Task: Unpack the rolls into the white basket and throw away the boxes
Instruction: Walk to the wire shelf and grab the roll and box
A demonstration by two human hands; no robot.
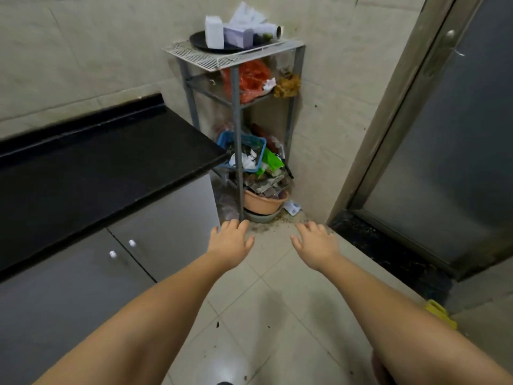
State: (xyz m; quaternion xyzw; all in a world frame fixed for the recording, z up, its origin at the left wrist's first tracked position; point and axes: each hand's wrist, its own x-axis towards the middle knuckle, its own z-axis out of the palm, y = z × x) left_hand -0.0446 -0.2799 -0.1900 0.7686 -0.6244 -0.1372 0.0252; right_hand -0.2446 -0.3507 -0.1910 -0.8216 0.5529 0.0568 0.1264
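Observation:
On top of a grey metal rack (236, 107) in the corner lies a white wire basket (194, 55). In it rests a black plate (200, 41) carrying a white box (214, 31), a pale purple box (238, 37) and a roll (269, 31) lying on its side with a cardboard core showing. Crumpled white wrapping (247, 12) sits behind them. My left hand (231, 240) and my right hand (315, 241) are stretched forward over the floor, well below the rack's top, both empty with fingers apart.
A black countertop (97, 162) over grey cabinets (83, 287) runs along the left. The rack's lower shelves hold an orange bag (251, 80), a blue basket (244, 151) and clutter; a pink basin (263, 202) sits on the floor. A grey door (449, 151) stands at right.

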